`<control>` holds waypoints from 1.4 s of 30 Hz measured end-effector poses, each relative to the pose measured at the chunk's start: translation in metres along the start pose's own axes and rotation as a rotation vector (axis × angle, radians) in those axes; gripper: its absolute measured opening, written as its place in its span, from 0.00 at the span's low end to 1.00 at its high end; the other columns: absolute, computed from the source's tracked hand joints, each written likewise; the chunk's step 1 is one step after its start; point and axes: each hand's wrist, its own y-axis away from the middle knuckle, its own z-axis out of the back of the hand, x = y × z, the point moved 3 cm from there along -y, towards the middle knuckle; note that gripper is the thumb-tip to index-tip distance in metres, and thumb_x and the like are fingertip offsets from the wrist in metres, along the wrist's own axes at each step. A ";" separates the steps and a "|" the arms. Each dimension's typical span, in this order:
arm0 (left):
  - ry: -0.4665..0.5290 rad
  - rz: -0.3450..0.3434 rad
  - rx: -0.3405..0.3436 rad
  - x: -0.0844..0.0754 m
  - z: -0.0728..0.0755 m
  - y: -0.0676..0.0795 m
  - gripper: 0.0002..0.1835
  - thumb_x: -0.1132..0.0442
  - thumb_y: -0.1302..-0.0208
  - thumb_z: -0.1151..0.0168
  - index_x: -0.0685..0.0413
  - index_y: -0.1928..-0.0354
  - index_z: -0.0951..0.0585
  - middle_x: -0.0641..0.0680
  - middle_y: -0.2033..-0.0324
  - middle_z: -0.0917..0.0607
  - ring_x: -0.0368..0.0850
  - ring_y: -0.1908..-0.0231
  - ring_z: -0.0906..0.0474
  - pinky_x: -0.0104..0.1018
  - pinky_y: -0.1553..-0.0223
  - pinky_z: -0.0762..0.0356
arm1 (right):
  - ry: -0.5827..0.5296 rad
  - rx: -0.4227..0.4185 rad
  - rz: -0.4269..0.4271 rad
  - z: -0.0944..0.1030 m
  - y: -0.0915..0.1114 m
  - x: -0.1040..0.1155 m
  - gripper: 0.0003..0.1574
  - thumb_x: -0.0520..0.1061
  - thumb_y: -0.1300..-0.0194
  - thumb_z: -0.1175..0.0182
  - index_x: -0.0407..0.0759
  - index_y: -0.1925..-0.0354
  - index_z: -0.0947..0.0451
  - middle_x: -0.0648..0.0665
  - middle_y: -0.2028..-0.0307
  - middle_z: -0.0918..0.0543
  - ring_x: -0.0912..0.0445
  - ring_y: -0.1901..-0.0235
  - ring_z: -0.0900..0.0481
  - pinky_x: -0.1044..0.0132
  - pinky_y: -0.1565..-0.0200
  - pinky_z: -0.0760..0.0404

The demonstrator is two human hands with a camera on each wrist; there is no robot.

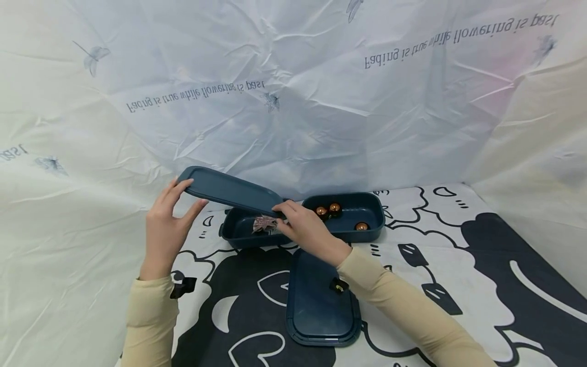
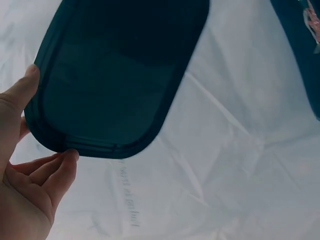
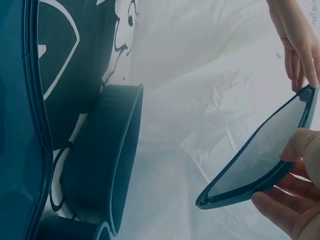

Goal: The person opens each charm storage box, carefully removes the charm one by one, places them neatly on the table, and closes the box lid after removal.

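A dark blue rectangular lid is held up at a tilt, its left end higher, above the left dark blue container. My left hand holds its left end; in the left wrist view, fingers grip around its rounded corner. At the lower right end, my right hand pinches the rim between thumb and fingers, also seen in the right wrist view. Inside the left container lies a crinkled pinkish-silver item, partly hidden behind the lid and right hand.
Right of it stands a second dark blue container holding three shiny copper-brown balls. Another dark blue lid lies on the patterned cloth near my right forearm. A white printed sheet hangs behind the containers.
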 end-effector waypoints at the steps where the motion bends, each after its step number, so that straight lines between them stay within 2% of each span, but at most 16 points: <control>1: 0.001 -0.007 -0.002 -0.003 0.001 0.000 0.32 0.61 0.45 0.21 0.48 0.36 0.19 0.61 0.33 0.25 0.64 0.36 0.26 0.64 0.43 0.24 | -0.006 -0.008 -0.001 0.000 0.001 0.001 0.17 0.39 0.27 0.42 0.38 0.42 0.23 0.40 0.48 0.18 0.60 0.74 0.23 0.70 0.76 0.27; 4: -0.003 -0.029 -0.005 -0.012 0.002 -0.001 0.33 0.61 0.47 0.20 0.48 0.36 0.19 0.62 0.33 0.26 0.64 0.35 0.28 0.66 0.42 0.26 | -0.020 -0.019 -0.019 -0.003 0.003 0.003 0.16 0.38 0.28 0.42 0.38 0.43 0.23 0.40 0.48 0.18 0.62 0.81 0.32 0.70 0.80 0.34; 7: -0.009 -0.055 -0.005 -0.020 0.001 -0.002 0.34 0.61 0.48 0.20 0.49 0.36 0.19 0.63 0.33 0.26 0.65 0.35 0.29 0.66 0.42 0.26 | -0.028 -0.009 -0.045 -0.007 0.005 0.003 0.16 0.39 0.27 0.41 0.38 0.44 0.23 0.41 0.49 0.18 0.63 0.83 0.38 0.71 0.81 0.37; 13: 0.005 -0.089 -0.005 -0.033 0.000 -0.005 0.34 0.62 0.47 0.20 0.48 0.35 0.19 0.64 0.33 0.26 0.64 0.34 0.29 0.65 0.41 0.27 | -0.045 0.007 -0.087 -0.012 0.007 0.003 0.14 0.39 0.26 0.40 0.38 0.45 0.23 0.42 0.52 0.18 0.62 0.78 0.30 0.70 0.77 0.30; 20: 0.041 -0.092 0.012 -0.042 -0.002 -0.013 0.34 0.63 0.43 0.23 0.45 0.32 0.21 0.58 0.33 0.25 0.58 0.33 0.30 0.62 0.37 0.28 | -0.088 0.006 -0.129 -0.014 0.012 -0.001 0.13 0.36 0.29 0.38 0.39 0.47 0.24 0.43 0.56 0.18 0.62 0.77 0.27 0.70 0.76 0.28; 22: 0.062 -0.095 0.007 -0.042 -0.003 -0.015 0.35 0.64 0.43 0.23 0.46 0.32 0.22 0.56 0.32 0.25 0.57 0.32 0.30 0.59 0.36 0.29 | -0.124 0.010 -0.148 -0.014 0.013 -0.001 0.12 0.36 0.29 0.39 0.39 0.48 0.24 0.43 0.56 0.18 0.61 0.75 0.25 0.69 0.75 0.26; 26: 0.109 -0.110 -0.015 -0.038 -0.003 -0.018 0.34 0.68 0.43 0.24 0.51 0.32 0.22 0.55 0.34 0.23 0.55 0.34 0.28 0.51 0.33 0.30 | -0.238 0.038 -0.223 -0.016 0.018 -0.001 0.12 0.38 0.28 0.38 0.41 0.48 0.23 0.45 0.55 0.17 0.58 0.65 0.18 0.69 0.68 0.19; 29: 0.126 -0.119 -0.002 -0.034 -0.004 -0.019 0.32 0.69 0.41 0.26 0.52 0.32 0.22 0.55 0.35 0.22 0.54 0.34 0.27 0.47 0.32 0.31 | -0.314 0.068 -0.271 -0.018 0.023 -0.001 0.13 0.40 0.27 0.38 0.42 0.46 0.23 0.46 0.55 0.16 0.57 0.60 0.18 0.66 0.66 0.18; 35: 0.122 -0.101 0.076 -0.023 -0.010 -0.018 0.29 0.64 0.33 0.32 0.50 0.30 0.24 0.53 0.32 0.25 0.56 0.32 0.31 0.51 0.31 0.33 | -0.409 0.099 -0.304 -0.023 0.031 -0.003 0.15 0.42 0.26 0.40 0.45 0.43 0.23 0.50 0.56 0.16 0.62 0.65 0.20 0.65 0.70 0.19; 37: 0.119 -0.085 0.091 -0.018 -0.012 -0.018 0.28 0.63 0.31 0.33 0.50 0.30 0.25 0.52 0.31 0.26 0.56 0.31 0.31 0.53 0.31 0.34 | -0.440 0.106 -0.316 -0.024 0.034 -0.004 0.15 0.43 0.26 0.40 0.47 0.43 0.23 0.51 0.56 0.16 0.63 0.64 0.19 0.66 0.67 0.17; 42: 0.118 -0.032 0.102 -0.005 -0.015 -0.016 0.27 0.61 0.28 0.36 0.52 0.29 0.26 0.56 0.32 0.25 0.56 0.31 0.31 0.54 0.32 0.32 | -0.525 0.126 -0.350 -0.024 0.039 -0.003 0.14 0.44 0.26 0.39 0.46 0.45 0.23 0.48 0.55 0.15 0.57 0.57 0.16 0.67 0.59 0.15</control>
